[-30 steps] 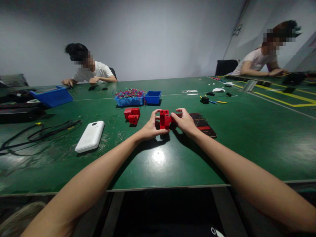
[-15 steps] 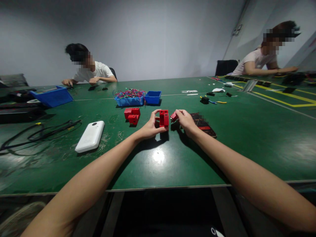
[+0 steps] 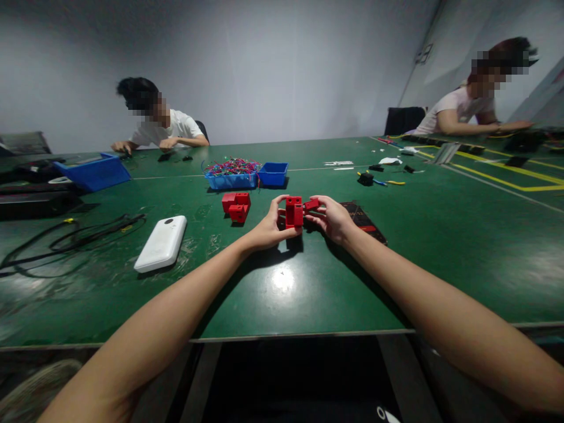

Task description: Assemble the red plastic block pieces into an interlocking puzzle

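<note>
My left hand [image 3: 272,225] is closed around a red block with a slotted, open front [image 3: 292,212], its thumb along the bottom and fingers behind. Just to the right, my right hand [image 3: 331,218] pinches a small red piece [image 3: 312,204] close against the block's right side; whether the two touch I cannot tell. Several more red blocks [image 3: 237,207] sit together on the green table to the left of my left hand. Partly hidden behind my right hand lies a dark flat phone-like device [image 3: 368,223].
A white power bank [image 3: 161,244] and black cables [image 3: 83,241] lie at the left. Farther back stand a blue bin of coloured wires [image 3: 232,175] and a smaller blue bin [image 3: 273,174]. Two people sit across the table. Black connectors [image 3: 365,178] lie at the back right.
My right hand has brought the small red piece left, up to the block, and turned it; its lower fingers have spread. My left hand and the block have barely shifted.
</note>
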Tool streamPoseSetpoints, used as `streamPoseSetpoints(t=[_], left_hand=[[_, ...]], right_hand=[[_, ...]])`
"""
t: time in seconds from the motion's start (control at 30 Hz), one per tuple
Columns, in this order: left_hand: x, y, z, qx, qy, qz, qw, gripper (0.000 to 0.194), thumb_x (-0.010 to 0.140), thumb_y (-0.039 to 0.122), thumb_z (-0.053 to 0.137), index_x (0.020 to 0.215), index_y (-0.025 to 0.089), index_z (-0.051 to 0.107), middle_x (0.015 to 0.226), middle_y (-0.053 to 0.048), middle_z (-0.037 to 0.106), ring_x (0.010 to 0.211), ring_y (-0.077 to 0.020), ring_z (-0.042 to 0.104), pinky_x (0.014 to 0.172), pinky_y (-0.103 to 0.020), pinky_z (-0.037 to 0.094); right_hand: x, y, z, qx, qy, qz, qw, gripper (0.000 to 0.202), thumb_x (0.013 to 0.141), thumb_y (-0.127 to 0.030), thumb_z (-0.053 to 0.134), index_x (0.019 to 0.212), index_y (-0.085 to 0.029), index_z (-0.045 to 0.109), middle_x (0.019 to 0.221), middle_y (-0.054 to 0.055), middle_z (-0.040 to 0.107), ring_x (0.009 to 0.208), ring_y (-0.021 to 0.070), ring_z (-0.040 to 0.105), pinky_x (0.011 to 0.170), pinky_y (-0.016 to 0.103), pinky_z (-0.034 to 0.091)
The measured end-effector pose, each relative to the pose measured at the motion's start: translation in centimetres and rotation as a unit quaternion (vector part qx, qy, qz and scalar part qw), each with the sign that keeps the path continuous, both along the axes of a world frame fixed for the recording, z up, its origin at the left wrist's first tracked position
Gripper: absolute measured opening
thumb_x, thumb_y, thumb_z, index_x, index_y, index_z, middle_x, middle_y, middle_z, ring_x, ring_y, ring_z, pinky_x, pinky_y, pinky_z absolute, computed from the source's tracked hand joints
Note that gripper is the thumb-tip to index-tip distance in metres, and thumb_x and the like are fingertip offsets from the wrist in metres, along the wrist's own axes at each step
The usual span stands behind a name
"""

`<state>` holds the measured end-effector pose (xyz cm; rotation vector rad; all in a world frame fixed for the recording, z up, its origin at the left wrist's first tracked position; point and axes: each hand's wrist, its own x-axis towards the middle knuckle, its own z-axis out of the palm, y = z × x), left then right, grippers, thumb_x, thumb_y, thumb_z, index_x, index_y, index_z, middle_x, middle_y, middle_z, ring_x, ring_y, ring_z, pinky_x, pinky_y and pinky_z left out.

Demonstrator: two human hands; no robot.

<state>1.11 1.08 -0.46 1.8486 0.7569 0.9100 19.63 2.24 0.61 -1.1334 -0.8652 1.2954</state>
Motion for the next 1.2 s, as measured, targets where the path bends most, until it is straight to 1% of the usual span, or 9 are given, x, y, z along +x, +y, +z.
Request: streamPoseSetpoints(t=[0.1, 0.17, 0.3, 0.5, 0.57, 0.7, 0.83, 1.0, 1.2], left_hand=[[0.0, 0.0, -0.1, -0.003, -0.008, -0.001, 1.0, 0.091, 0.072, 0.034, 0.077, 0.141, 0.022, 0.019, 0.122, -0.015, 0.058, 0.107, -0.0246, 0.063, 0.097, -0.045, 0.047], [0.0, 0.0, 0.0, -0.004, -0.007, -0.001, 1.0, 0.091, 0.072, 0.034, 0.077, 0.141, 0.022, 0.019, 0.122, -0.015, 0.058, 0.106, -0.0246, 0.064, 0.096, -0.045, 0.047], [0.0, -0.1, 0.0, 0.003, -0.001, 0.003, 1.0, 0.089, 0.073, 0.033, 0.076, 0.141, 0.023, 0.018, 0.123, -0.015, 0.058, 0.106, -0.0251, 0.064, 0.095, -0.045, 0.048], [0.0, -0.1, 0.1, 0.005, 0.002, 0.003, 1.0, 0.09, 0.072, 0.033, 0.076, 0.14, 0.021, 0.019, 0.12, -0.014, 0.061, 0.109, -0.0263, 0.063, 0.096, -0.045, 0.047], [0.0, -0.1, 0.2, -0.004, 0.0, 0.003, 1.0, 0.09, 0.072, 0.033, 0.076, 0.14, 0.02, 0.018, 0.119, -0.015, 0.061, 0.108, -0.0264, 0.063, 0.096, -0.046, 0.047], [0.1, -0.2, 0.3, -0.015, -0.005, 0.003, 1.0, 0.09, 0.072, 0.032, 0.076, 0.139, 0.019, 0.018, 0.116, -0.015, 0.063, 0.107, -0.0273, 0.064, 0.098, -0.049, 0.046], [0.1, -0.2, 0.3, -0.013, -0.001, 0.006, 1.0, 0.09, 0.071, 0.032, 0.076, 0.138, 0.019, 0.019, 0.114, -0.014, 0.063, 0.106, -0.0271, 0.064, 0.096, -0.049, 0.047], [0.0, -0.1, 0.1, -0.02, -0.003, 0.002, 1.0, 0.089, 0.072, 0.033, 0.076, 0.138, 0.02, 0.018, 0.109, -0.011, 0.064, 0.104, -0.0254, 0.065, 0.097, -0.049, 0.046], [0.0, 0.1, -0.2, -0.026, -0.015, -0.001, 1.0, 0.09, 0.071, 0.032, 0.077, 0.138, 0.019, 0.018, 0.112, -0.011, 0.062, 0.105, -0.0248, 0.064, 0.099, -0.049, 0.045]], right_hand=[[0.1, 0.2, -0.3, -0.002, 0.01, -0.018, 1.0, 0.007, 0.086, -0.021, 0.049, 0.08, -0.022, 0.053, 0.07, 0.001, 0.062, 0.065, 0.0142, 0.065, 0.062, 0.029, 0.061], [0.1, 0.3, -0.5, 0.01, 0.009, -0.016, 1.0, 0.006, 0.084, -0.019, 0.055, 0.08, -0.022, 0.052, 0.071, 0.001, 0.062, 0.064, 0.0136, 0.064, 0.062, 0.029, 0.062], [0.2, 0.1, -0.9, 0.024, -0.009, 0.009, 1.0, 0.027, 0.073, -0.005, 0.062, 0.09, -0.022, 0.051, 0.076, 0.0, 0.064, 0.062, 0.0131, 0.065, 0.064, 0.03, 0.062], [0.1, 0.0, -0.9, 0.015, 0.01, -0.017, 1.0, 0.046, 0.064, -0.002, 0.069, 0.1, -0.023, 0.049, 0.08, -0.001, 0.066, 0.071, 0.0158, 0.069, 0.072, 0.033, 0.062], [0.1, 0.0, -0.9, 0.0, 0.026, -0.008, 1.0, 0.044, 0.063, -0.001, 0.07, 0.098, -0.021, 0.051, 0.079, 0.0, 0.067, 0.072, 0.0157, 0.069, 0.075, 0.032, 0.062], [0.0, -0.1, -0.7, 0.004, 0.03, 0.015, 0.999, 0.026, 0.063, 0.003, 0.065, 0.081, -0.016, 0.059, 0.075, 0.002, 0.066, 0.068, 0.0124, 0.066, 0.078, 0.028, 0.059], [0.0, -0.2, -0.4, -0.002, 0.013, 0.001, 1.0, 0.023, 0.062, 0.005, 0.055, 0.071, -0.016, 0.059, 0.064, 0.0, 0.062, 0.061, 0.0108, 0.061, 0.067, 0.024, 0.057], [-0.1, -0.5, 0.2, -0.03, 0.004, -0.025, 0.999, 0.021, 0.056, 0.003, 0.049, 0.062, -0.016, 0.056, 0.054, -0.001, 0.058, 0.051, 0.0099, 0.053, 0.048, 0.019, 0.048], [0.1, -0.8, 0.8, -0.063, 0.069, -0.013, 0.996, 0.03, 0.049, 0.001, 0.044, 0.069, -0.015, 0.059, 0.052, 0.001, 0.061, 0.046, 0.0116, 0.054, 0.044, 0.019, 0.046]])
